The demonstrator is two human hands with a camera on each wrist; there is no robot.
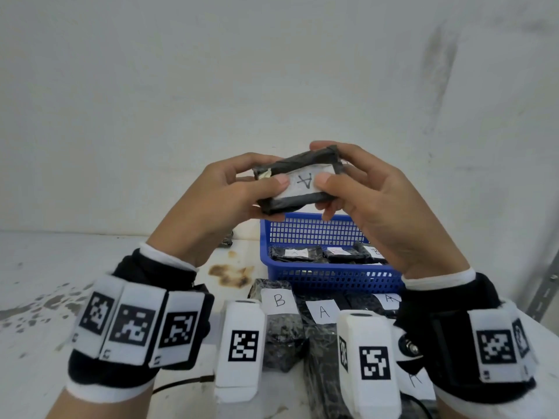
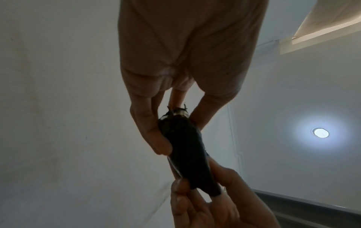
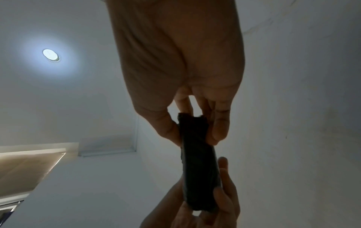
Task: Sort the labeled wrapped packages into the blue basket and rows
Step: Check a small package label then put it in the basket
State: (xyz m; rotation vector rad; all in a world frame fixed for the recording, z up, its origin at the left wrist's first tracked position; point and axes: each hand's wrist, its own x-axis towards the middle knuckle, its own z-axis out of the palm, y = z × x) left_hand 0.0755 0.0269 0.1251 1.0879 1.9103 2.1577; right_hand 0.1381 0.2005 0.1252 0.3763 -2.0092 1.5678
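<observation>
Black-wrapped package (image 1: 298,179), white label marked "A", is held up mid-frame in the head view, above the far rim of the blue basket (image 1: 329,281). Both hands are on it. Left hand (image 1: 223,201) takes the left end: thumb on the label face, fingers curled round the back. Right hand (image 1: 372,204) takes the right end the same way, thumb on the label, fingers wrapped over the top edge and underneath. Package sits tilted, right end higher, label facing the person with the "A" upside down.

Left wrist view: package (image 2: 187,151) seen end-on as a dark slab pinched between thumb and fingers, the other hand gripping the lower end. Right wrist view shows the same: package (image 3: 199,166) clamped from both ends, ceiling light in the upper left.

Basket sits centre-right on the white table (image 1: 90,267) and holds several labelled black packages (image 1: 295,254); the letters in there are too faint to read fully. In front of the basket, lower centre, more black packages lie side by side, with labels "B" (image 1: 279,300) and "A" (image 1: 323,311) readable. Brown stain (image 1: 233,275) on the table left of the basket.
</observation>
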